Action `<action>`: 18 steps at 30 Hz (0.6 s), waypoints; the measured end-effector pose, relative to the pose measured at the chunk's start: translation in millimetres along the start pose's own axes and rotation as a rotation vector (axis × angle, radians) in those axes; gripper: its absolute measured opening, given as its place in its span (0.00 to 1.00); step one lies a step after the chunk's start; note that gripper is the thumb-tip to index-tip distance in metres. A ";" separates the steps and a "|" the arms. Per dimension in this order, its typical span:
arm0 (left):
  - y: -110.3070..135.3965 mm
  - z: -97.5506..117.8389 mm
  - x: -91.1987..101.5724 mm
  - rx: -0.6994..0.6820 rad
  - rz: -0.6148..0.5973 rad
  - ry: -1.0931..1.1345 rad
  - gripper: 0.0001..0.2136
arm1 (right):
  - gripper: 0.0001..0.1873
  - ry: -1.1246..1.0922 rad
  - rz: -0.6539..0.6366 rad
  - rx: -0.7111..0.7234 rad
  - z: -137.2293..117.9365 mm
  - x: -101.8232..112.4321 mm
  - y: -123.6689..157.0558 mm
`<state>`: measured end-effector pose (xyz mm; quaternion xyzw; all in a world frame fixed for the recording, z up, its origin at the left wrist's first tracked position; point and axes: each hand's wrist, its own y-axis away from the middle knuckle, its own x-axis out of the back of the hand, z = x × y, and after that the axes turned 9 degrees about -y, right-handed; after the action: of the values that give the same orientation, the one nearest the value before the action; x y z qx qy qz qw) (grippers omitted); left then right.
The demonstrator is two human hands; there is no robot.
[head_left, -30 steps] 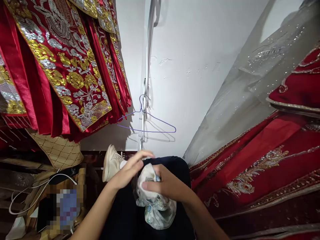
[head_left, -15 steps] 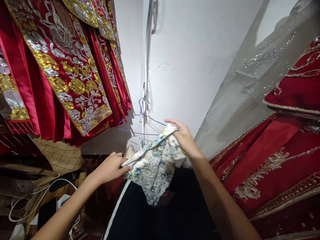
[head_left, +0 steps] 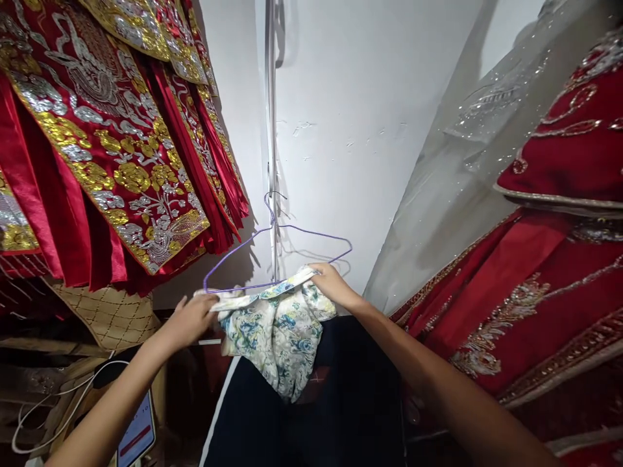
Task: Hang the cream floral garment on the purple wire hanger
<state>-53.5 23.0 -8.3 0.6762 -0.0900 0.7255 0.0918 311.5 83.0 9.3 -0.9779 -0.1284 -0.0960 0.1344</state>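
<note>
A white garment with a blue and green floral print (head_left: 285, 331) is stretched between my hands above my lap. Its upper band runs nearly level, tilting up to the right. My left hand (head_left: 192, 318) is closed on the band's left end, partly blurred. At the right end, my right hand (head_left: 328, 280) pinches the band, fingers mostly behind the cloth. Just behind the garment hangs a purple wire hanger (head_left: 311, 231), its hook up against a narrow vertical pole. The garment overlaps part of the hanger's lower bar.
Red gowns with gold and silver embroidery (head_left: 131, 175) hang at left, and a beaded red dress (head_left: 549, 285) beside sheer glittery fabric (head_left: 452, 149) at right. A lit phone (head_left: 139, 431) and a white cable (head_left: 63, 392) lie lower left. A white wall (head_left: 341, 84) stands ahead.
My hands have pulled the garment's band straighter and wider, moving left. The right hand has lowered. The hanger shows more fully, and the view has shifted slightly.
</note>
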 end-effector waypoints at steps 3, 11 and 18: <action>-10.1 3.7 24.9 -0.058 0.242 -0.028 0.18 | 0.08 0.114 0.074 0.023 -8.4 18.4 4.9; -14.1 42.2 74.5 -0.219 0.533 0.518 0.14 | 0.07 -0.032 -0.003 0.032 -25.1 -5.2 18.3; -35.2 44.0 103.2 -0.186 0.350 0.768 0.19 | 0.37 0.167 0.086 0.090 -42.8 20.8 34.0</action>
<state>-9.2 47.0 97.9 0.3204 -0.2278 0.9179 0.0548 334.2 43.8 46.4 -0.9641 -0.0788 -0.1652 0.1921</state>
